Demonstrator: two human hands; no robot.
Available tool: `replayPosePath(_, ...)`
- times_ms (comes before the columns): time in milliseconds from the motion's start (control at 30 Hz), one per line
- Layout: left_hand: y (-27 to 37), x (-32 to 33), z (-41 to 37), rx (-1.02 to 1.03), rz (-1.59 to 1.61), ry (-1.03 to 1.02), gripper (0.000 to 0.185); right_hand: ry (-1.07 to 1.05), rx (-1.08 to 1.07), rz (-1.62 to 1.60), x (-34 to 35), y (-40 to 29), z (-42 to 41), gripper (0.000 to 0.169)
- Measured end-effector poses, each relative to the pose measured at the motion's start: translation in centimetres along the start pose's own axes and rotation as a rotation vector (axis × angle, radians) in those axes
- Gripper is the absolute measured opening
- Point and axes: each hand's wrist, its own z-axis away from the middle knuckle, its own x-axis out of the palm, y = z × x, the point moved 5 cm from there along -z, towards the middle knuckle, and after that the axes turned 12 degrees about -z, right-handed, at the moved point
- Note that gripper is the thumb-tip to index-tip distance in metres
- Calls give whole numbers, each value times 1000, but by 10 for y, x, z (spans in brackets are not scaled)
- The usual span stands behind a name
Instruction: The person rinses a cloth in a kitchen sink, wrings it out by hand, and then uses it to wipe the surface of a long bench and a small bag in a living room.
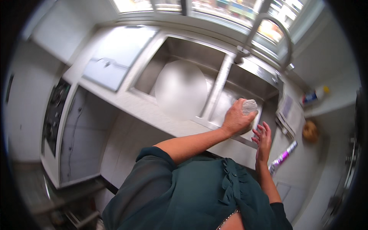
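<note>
My left hand (240, 118) reaches over the front of the right sink basin (227, 100) with its fingers closed around a bunched grey cloth (249, 107). Part of the cloth is hidden by the hand. My right hand (263, 141) is just to the right of it, near the basin's front right corner. Its fingers are apart, and nothing is in it. To the left lies the second stainless steel basin (195, 47); a pale, smooth oval covers part of it and of the counter's front edge, and I cannot tell what that oval is.
A curved faucet (287, 37) rises behind the right basin. On the right counter are a folded cloth (290, 115), a bottle with a yellow cap (314, 95), a brown round object (310, 131) and a silver and purple tube (283, 158). A white panel (120, 51) lies left of the sink.
</note>
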Motion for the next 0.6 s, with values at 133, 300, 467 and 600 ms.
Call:
replayPosePath(133,-6,-79,31,-68,66,65,48,-429,-322,-6,129,-30,26,64)
replayPosePath(300,-41,-158,81,-202,651,-111,38,-554,77,-385,212,-17,33,44)
replayPosePath(467,-140,-262,158,-414,-583,406,32,-867,-104,-55,295,-28,98,43)
replayPosePath(600,-174,-264,232,-600,-916,-95,26,-1451,-240,33,363,-50,202,49)
